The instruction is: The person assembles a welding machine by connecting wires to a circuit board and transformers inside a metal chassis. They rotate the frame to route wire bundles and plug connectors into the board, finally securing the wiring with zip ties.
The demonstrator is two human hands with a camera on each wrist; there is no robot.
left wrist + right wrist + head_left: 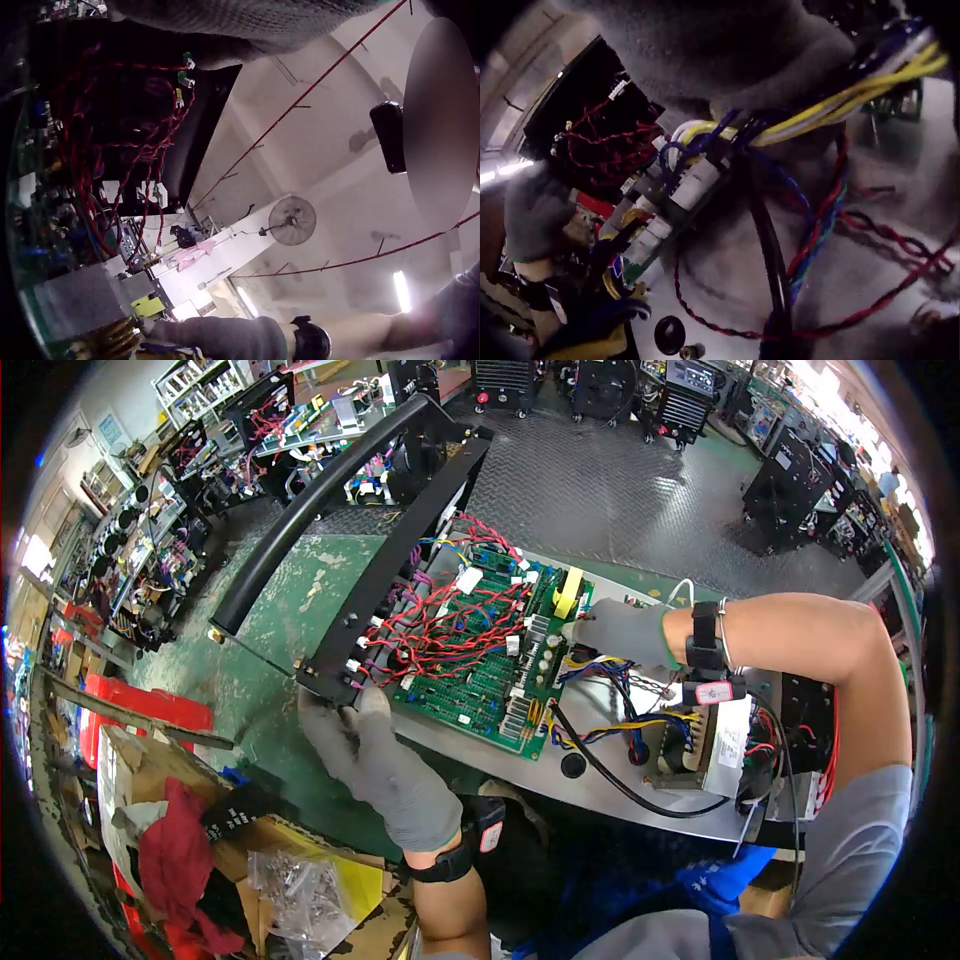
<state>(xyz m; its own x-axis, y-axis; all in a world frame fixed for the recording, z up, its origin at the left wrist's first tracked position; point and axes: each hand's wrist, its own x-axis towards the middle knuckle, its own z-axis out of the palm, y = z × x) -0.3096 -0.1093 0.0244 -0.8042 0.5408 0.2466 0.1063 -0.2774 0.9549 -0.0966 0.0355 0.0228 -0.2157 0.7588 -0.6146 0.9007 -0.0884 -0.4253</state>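
Observation:
A green circuit board [470, 710] with many twisted red wires [450, 625] lies on a metal chassis plate [620, 790]. Along its left side stands a black panel [375, 585] with a long black handle [310, 525]. My gloved left hand [375, 760] grips the panel's near lower corner, thumb and fingers at its edge. At the board's right edge, beside a yellow-wrapped transformer [568, 595], is my gloved right hand [625, 632]. In the right wrist view its thumb and fingers come together on a yellow, white and blue wire bundle [802, 131], close over a white connector [697, 184]; the fingertips are partly hidden.
A black cable [620, 775] loops over the plate toward a boxed metal component [715, 750] at right. The green worktable [200, 645] spreads out behind the panel. At lower left are a red case [150, 710], a dark red cloth [180, 860] and a plastic bag of small parts [305, 895].

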